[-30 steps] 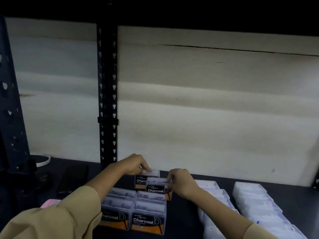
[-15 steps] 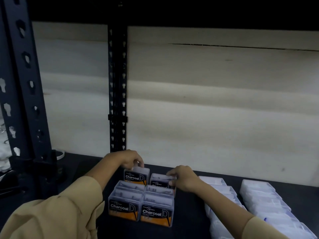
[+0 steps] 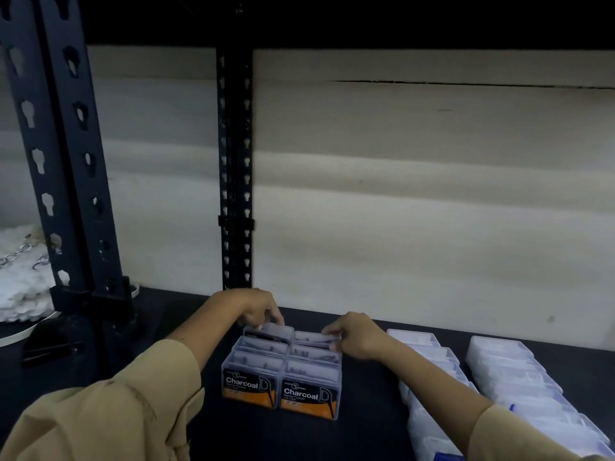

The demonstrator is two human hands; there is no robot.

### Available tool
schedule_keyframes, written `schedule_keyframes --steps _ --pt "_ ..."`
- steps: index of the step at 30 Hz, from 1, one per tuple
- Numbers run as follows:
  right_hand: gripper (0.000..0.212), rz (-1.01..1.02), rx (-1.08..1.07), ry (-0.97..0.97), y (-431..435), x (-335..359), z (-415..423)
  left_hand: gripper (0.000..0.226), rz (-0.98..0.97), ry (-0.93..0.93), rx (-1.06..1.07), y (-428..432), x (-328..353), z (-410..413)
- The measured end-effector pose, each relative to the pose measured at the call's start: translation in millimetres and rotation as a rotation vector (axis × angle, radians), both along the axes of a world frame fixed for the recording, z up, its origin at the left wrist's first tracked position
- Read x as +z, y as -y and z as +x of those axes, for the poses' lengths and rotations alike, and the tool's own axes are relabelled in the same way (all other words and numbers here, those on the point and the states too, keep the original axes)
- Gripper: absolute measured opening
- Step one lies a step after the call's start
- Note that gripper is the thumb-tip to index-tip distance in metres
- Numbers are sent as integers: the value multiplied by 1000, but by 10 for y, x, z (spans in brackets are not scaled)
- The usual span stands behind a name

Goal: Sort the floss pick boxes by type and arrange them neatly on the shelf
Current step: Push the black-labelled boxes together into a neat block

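In the lower centre of the frame, six Charcoal floss pick boxes (image 3: pixel 309 395) are packed in two columns of three on the dark shelf (image 3: pixel 369 430), labels turned toward the viewer. The rear left box (image 3: pixel 270 331) is gripped along its top edge by the curled fingers of the left hand (image 3: pixel 258 309). The rear right box (image 3: pixel 312 339) is pinched at its right end by the right hand (image 3: pixel 359 336). Two rows of clear boxes (image 3: pixel 499 361) are lined up at the lower right, apart from the Charcoal block.

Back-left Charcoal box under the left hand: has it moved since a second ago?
Yes. The back-left Charcoal box has slid leftward and toward the person, closing the gap to the unmoved front Charcoal boxes.
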State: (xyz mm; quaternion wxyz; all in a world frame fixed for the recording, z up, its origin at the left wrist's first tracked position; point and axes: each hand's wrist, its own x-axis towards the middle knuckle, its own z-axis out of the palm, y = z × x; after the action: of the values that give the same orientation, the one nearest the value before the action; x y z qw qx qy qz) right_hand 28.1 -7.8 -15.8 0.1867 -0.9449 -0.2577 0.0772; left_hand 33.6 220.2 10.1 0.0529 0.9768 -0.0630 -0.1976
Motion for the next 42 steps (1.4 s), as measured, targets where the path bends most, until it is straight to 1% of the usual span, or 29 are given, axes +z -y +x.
schedule_keyframes --steps 6,16,28,37,42 --pt "35 8 14 -22 0 33 -62 55 19 -24 -5 -2 17 -64" --pt "34 56 11 -34 5 17 -93 53 18 -37 10 -5 35 -130" --pt "35 61 30 -22 -14 -12 -143 54 68 -77 24 49 123 -297" --pt "35 45 36 -16 -22 -15 -179 57 51 -91 27 43 145 -411" --pt "36 39 51 -6 -14 13 -245 53 -12 -56 64 15 100 -416"
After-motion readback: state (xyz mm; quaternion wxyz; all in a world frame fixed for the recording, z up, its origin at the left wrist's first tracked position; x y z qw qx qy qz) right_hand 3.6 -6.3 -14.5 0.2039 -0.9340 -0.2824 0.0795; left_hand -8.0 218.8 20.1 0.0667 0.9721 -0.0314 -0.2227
